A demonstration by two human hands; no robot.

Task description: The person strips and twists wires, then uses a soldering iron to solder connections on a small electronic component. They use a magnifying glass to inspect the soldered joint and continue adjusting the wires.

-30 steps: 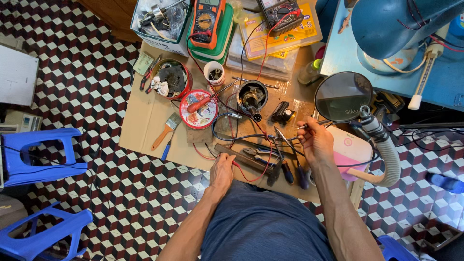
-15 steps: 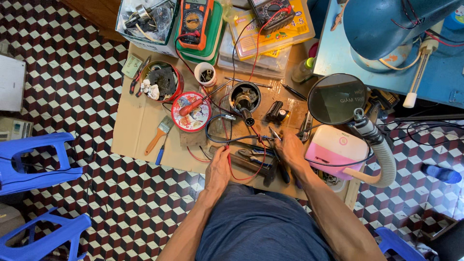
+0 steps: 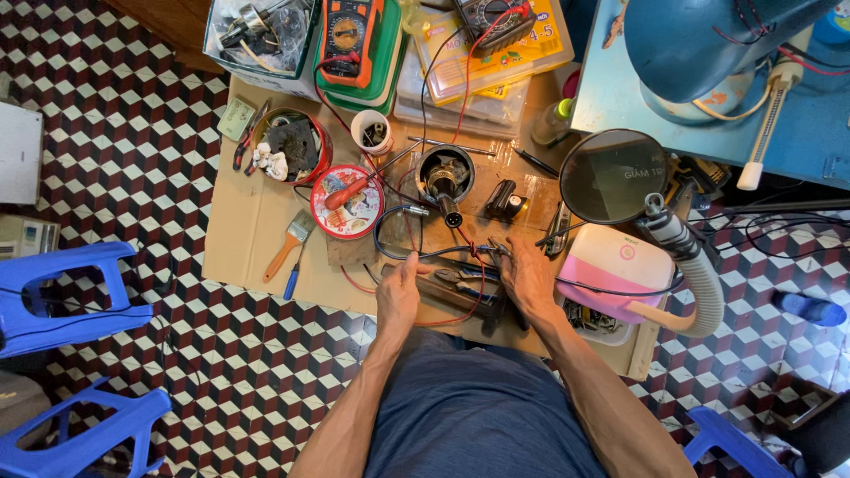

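Left hand (image 3: 397,292): rests at the near edge of the bench (image 3: 252,235), at about 6 o'clock from the cylindrical motor part (image 3: 444,177). Fingers point toward 12 o'clock and close lightly on a dark cable (image 3: 390,232) that loops away toward 11 o'clock; how firm the grip is cannot be told.

Right hand (image 3: 528,279): lies just at 3 o'clock of the left hand, palm down, fingers bent onto a tangle of red and black wires (image 3: 474,257). Whether it pinches a wire or only presses on it cannot be told.

Pliers (image 3: 465,277): flat on the bench between the two hands, near both.

Motor part: dark, round, upright, at 12 o'clock from the hands, well apart from them.

Round tin lid (image 3: 348,202): red-rimmed, at 9 o'clock of the motor part; a red-handled screwdriver (image 3: 347,192) lies across it.

Paintbrush (image 3: 289,244): wooden handle, at 8 o'clock of the lid, flat on the bench.

Round tin (image 3: 289,146): holds dark parts, at 11 o'clock of the lid.

Small white cup (image 3: 371,131): at 12 o'clock of the lid.

Orange multimeter (image 3: 348,35): in a green tray at the far edge, red lead trailing toward the hands.

Magnifier on a flexible grey hose (image 3: 613,175): at 2 o'clock of the right hand.

Pink and white box (image 3: 613,267): just at 3 o'clock of the right hand.

Blue plastic stools (image 3: 66,296): on the patterned floor at 9 o'clock of the bench.
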